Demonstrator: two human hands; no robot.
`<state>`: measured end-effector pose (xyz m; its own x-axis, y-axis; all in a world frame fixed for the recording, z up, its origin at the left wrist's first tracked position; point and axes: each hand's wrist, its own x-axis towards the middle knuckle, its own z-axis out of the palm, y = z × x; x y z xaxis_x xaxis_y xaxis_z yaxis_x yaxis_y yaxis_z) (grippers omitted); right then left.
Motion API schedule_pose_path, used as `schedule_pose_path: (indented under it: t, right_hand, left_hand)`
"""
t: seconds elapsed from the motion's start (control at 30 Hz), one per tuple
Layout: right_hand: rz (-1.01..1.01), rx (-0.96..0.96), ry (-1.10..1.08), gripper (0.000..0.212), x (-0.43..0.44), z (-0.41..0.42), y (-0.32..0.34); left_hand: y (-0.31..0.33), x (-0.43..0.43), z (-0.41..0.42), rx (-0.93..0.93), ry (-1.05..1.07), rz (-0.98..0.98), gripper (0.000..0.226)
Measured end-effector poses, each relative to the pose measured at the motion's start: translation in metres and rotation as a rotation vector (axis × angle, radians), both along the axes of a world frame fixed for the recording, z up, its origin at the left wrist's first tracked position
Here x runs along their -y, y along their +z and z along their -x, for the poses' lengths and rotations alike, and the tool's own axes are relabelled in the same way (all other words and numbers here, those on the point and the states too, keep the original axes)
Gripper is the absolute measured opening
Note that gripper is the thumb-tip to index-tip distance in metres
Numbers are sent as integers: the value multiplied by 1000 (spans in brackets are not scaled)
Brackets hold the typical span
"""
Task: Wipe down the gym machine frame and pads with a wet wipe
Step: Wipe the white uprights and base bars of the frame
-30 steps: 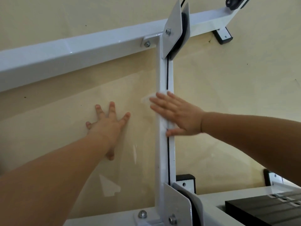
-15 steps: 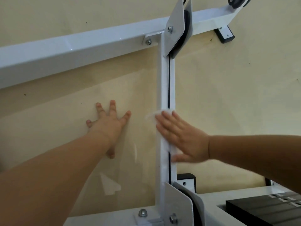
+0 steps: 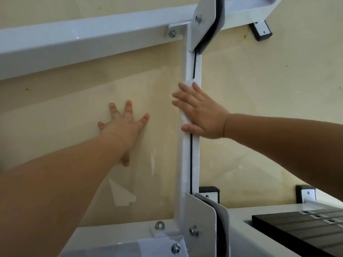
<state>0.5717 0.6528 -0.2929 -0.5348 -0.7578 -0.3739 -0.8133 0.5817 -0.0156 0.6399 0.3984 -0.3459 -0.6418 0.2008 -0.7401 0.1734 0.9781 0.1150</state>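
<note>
**Hands: Left Flat on Panel, Right Pressing Wipe to Upright**

The left hand (image 3: 124, 125) lay flat at the centre left of the frame, fingers spread and straight, palm against the clear panel (image 3: 148, 182). It held nothing. The right hand (image 3: 200, 112) reached in from the right edge with fingers straight and close together, thumb extended below. It pressed the wet wipe (image 3: 189, 84) flat against the white upright (image 3: 186, 164) of the machine frame, without curling around it.

The wipe sat at mid-height on the upright, just right of centre. White edges showed above the fingertips and between the fingers and thumb; the rest was hidden under the palm.

A black cable (image 3: 191, 160) ran down a slot in the upright, passing behind the right hand. Grey pulley plates were bolted at the upper end (image 3: 204, 19) and the lower end (image 3: 200, 219) of the upright. The white crossbeam (image 3: 83, 39) ran from the left edge to the top right. Black weight plates (image 3: 306, 229) lay at the lower right. A cream wall (image 3: 269, 89) stood behind.
</note>
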Motion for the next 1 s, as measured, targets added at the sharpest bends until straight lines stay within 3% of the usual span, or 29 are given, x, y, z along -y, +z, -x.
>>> schedule_pose_path:
  t: [0.2,0.37,0.47,0.63,0.7,0.83,1.0]
  right_hand:
    - [7,246,431,56,-16,-100,6]
    - [17,149,557,49,-19,-61,-10]
    - [29,57,296,54,-19,-20,-10]
    - [73,35,-578,67,10,23,-2]
    - [114,55,-785,72,30,15,-5]
    - [121,72,-915,80,47,-21,-8]
    - [135,61,-908,85,52,-23,-9]
  left_hand:
    - [-2,-1,2,3,17,-4,161]
    - [-2,0,2,7,15,-11,161]
    - [-2,0,1,-2,3,-10,161]
    - [-1,0,1,-16,-21,3,162]
    - [0,-1,2,-2,-16,-4,161]
    - [1,-1,2,9,1,-19,159]
    - [1,-2,3,26,-8,-5,156]
